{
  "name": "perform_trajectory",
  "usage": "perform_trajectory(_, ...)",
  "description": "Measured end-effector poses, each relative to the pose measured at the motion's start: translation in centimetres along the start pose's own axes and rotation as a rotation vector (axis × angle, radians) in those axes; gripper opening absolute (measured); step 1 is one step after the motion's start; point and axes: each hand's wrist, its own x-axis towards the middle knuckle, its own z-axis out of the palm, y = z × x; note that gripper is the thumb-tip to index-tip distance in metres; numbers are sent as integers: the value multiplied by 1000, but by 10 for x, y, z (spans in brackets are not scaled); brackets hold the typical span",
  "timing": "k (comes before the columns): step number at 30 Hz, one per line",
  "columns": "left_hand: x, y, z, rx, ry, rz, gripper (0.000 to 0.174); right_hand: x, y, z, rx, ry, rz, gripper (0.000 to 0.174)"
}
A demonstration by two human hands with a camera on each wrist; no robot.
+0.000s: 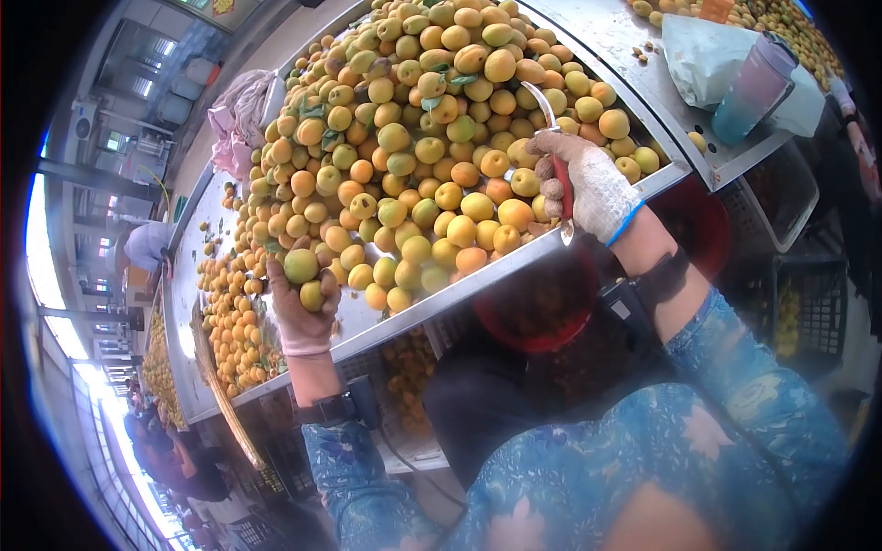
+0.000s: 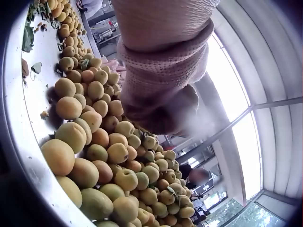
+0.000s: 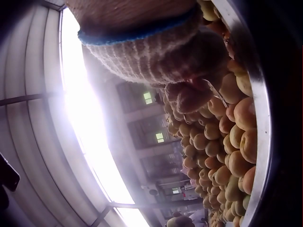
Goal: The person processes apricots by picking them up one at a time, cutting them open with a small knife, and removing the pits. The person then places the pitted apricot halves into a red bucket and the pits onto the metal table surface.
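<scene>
1. The left hand (image 1: 303, 317), in a pale glove, is raised at the near edge of the metal table (image 1: 432, 305). Its fingers are curled up around a greenish apricot (image 1: 300, 265).
2. Tucked into the same palm, just under the green one and touching it, sits a smaller yellow apricot (image 1: 311, 295). That makes two fruits in one grip.
3. The right hand (image 1: 588, 188) wears a white knit glove with a blue cuff and is at the near rim toward the table's right end. It is clenched tight around the red handle of a knife (image 1: 561, 188).
4. The knife's curved blade sticks up and away from the fist, over the fruit. The butt of the handle hangs down right at the table's rim.
5. Between the two hands, the heap of apricots (image 1: 423, 138) is piled high, yellow, orange and green, with a few leaves in it. It runs from the near rim to the far edge.
6. The left wrist view shows the gloved hand (image 2: 161, 94) above the fruit (image 2: 109, 156), but the fingertips are too blurred to read.
7. In the right wrist view the knuckles (image 3: 189, 94) are bunched just beside the pile (image 3: 227, 142).
8. Below the near rim, under the right hand, there is a red basin (image 1: 537, 317).
9. At the table's far right corner, a tumbler (image 1: 753, 87) stands beside a plastic bag (image 1: 707, 55).
10. A pink cloth (image 1: 234, 119) lies at the far left corner.
</scene>
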Motion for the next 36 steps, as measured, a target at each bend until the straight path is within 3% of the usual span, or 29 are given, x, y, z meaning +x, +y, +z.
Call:
perform_trajectory(4, -23, -13, 16, 148, -23, 77, 53, -2, -2, -1, 11, 16, -4, 18)
perform_trajectory(5, -33, -12, 21, 95, -76, 38, 51, -2, -2, 0, 13, 26, -12, 17)
perform_trajectory(7, -50, -19, 12, -83, 15, -74, 51, -2, -2, -1, 17, 41, -24, 14)
perform_trajectory(11, -111, -55, -55, -123, 71, -244, 52, 6, 1, -13, -32, -52, -53, 16)
perform_trajectory(13, -159, -67, -67, -141, 253, -354, 43, 23, 1, -26, -35, -114, -36, 13)
perform_trajectory(16, -229, -91, -128, -245, 675, -485, 39, 16, 6, -24, -56, -136, -84, 18)
perform_trajectory(18, -276, -99, -213, -351, 1026, -220, 45, 14, 7, -22, -74, -112, -111, 20)
perform_trajectory(19, -303, -102, -261, -392, 1006, 67, 48, 15, 9, -24, -79, -122, -111, 20)
perform_trajectory(20, -313, -91, -264, -336, 1217, 343, 49, 19, 9, -25, -83, -116, -107, 20)
perform_trajectory(21, -348, -100, -365, -278, 1185, 450, 49, 19, 10, -24, -85, -122, -117, 20)
perform_trajectory(23, -325, -85, -280, 368, 1500, 415, 50, 17, 11, -20, -77, -105, -111, 17)
perform_trajectory(25, -297, -100, -290, 167, 1352, 597, 51, 21, 11, -26, -81, -171, -79, 13)
perform_trajectory(26, -276, -86, -259, -450, 1199, 613, 53, 19, 11, -25, -73, -178, -92, 11)
perform_trajectory(28, -231, -91, -195, -251, 1046, 379, 51, 20, 10, -28, 8, -204, -60, 11)
perform_trajectory(30, -180, -96, -141, -58, 895, 220, 47, 7, 12, -18, 20, -79, -131, 14)
perform_trajectory(33, -124, -85, -37, 469, 692, 206, 38, -15, 5, -6, -42, -32, -149, 23)
perform_trajectory(36, -76, -76, -11, 1351, 482, 415, 35, -18, 0, -8, -135, -57, -255, 28)
